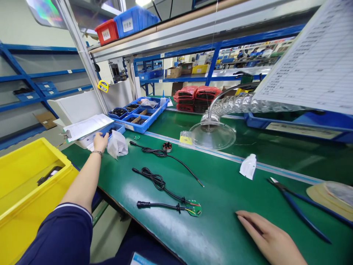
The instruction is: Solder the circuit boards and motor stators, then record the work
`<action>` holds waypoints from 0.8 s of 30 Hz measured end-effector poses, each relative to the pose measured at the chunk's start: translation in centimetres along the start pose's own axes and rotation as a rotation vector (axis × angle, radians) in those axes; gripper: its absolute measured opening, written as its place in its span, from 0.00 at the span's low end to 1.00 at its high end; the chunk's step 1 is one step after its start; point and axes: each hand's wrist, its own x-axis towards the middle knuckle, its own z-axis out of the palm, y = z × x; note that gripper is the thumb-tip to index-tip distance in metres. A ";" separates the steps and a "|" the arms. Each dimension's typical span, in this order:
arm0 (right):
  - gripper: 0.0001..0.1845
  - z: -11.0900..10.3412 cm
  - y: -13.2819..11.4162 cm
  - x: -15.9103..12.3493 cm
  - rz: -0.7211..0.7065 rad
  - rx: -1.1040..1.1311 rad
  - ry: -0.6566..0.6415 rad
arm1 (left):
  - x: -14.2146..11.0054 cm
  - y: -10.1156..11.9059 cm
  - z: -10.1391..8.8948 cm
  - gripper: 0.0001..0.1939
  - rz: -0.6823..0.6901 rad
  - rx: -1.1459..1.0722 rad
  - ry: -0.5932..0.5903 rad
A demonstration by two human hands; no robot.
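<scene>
My left hand (100,142) is stretched out to the far left, at the near edge of a small blue bin (118,127) holding dark parts. Its thumb and fingers look apart, with nothing visible in them. Beside it stands a crumpled white bag (117,144). At the lower right, my right hand (266,233) rests on the green bench mat, fingers extended and empty. Between the hands lie a coiled black cable (157,179) and a short black connector cable (160,205), both wired to a round green circuit board (196,209). Another black cable (165,153) lies farther back.
Pliers with blue handles (292,202) lie right of my right hand, near a tape roll (331,198). A clear funnel-shaped hood (212,136) stands mid-bench. Behind are a small motor (167,147), a divided blue tray (143,125) and red-wrapped stacks (186,98). A yellow crate (63,158) stands left.
</scene>
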 end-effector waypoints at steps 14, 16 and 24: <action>0.24 -0.2 -0.2 0.1 -0.007 -0.011 -0.004 | -1.6 2.1 0.6 0.36 0.277 0.237 -0.223; 0.24 -0.1 -0.2 0.1 -0.005 -0.004 -0.012 | -1.5 2.1 0.4 0.41 0.270 0.247 -0.312; 0.25 0.1 0.0 0.1 -0.007 -0.020 -0.006 | -1.0 4.5 2.4 0.22 0.319 0.052 -0.468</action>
